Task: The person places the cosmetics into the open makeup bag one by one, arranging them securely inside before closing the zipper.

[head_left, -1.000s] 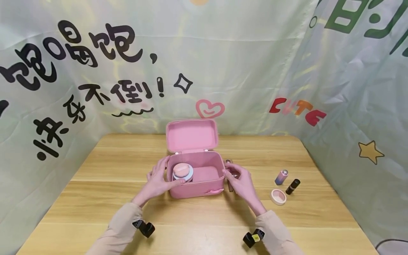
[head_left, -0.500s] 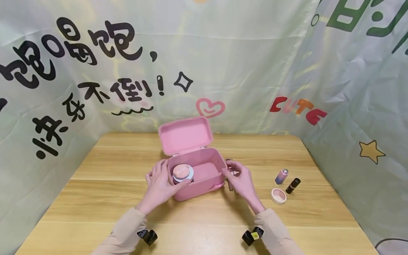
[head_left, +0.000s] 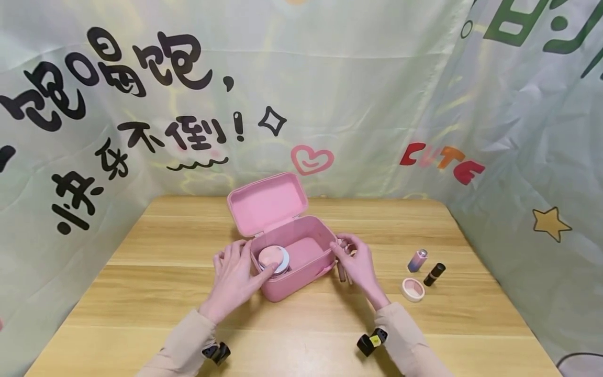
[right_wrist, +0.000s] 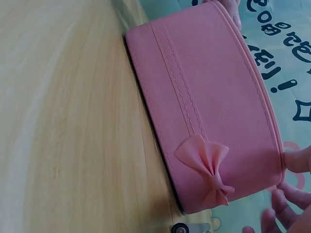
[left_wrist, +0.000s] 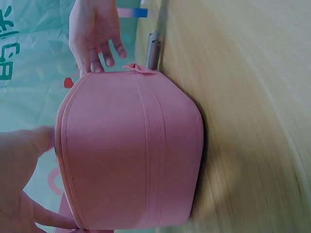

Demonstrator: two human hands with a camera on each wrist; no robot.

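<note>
A pink cosmetic case (head_left: 297, 283) stands on the table, turned at an angle, its lid (head_left: 268, 204) raised. Inside, near its left end, sits a round container with a pink puff (head_left: 269, 256) on top. My left hand (head_left: 237, 280) holds the left end, thumb over the front rim and fingers along the outer side. My right hand (head_left: 356, 264) pinches the right end's rim between thumb and fingers. The right wrist view shows a pink bow (right_wrist: 209, 167) on the case's front. Brown slender tubes (head_left: 342, 272) lie beside the case, partly hidden by my right hand.
To the right on the wooden table (head_left: 188, 225) are a pink-and-blue tube (head_left: 417, 261), a black tube (head_left: 434, 274) and a round blush compact (head_left: 412, 289). A printed cloth (head_left: 367, 104) hangs behind the table and along both sides.
The case has turned counterclockwise in the head view. Its front left corner has come nearer, and its lid has swung left. Both hands have stayed on it.
</note>
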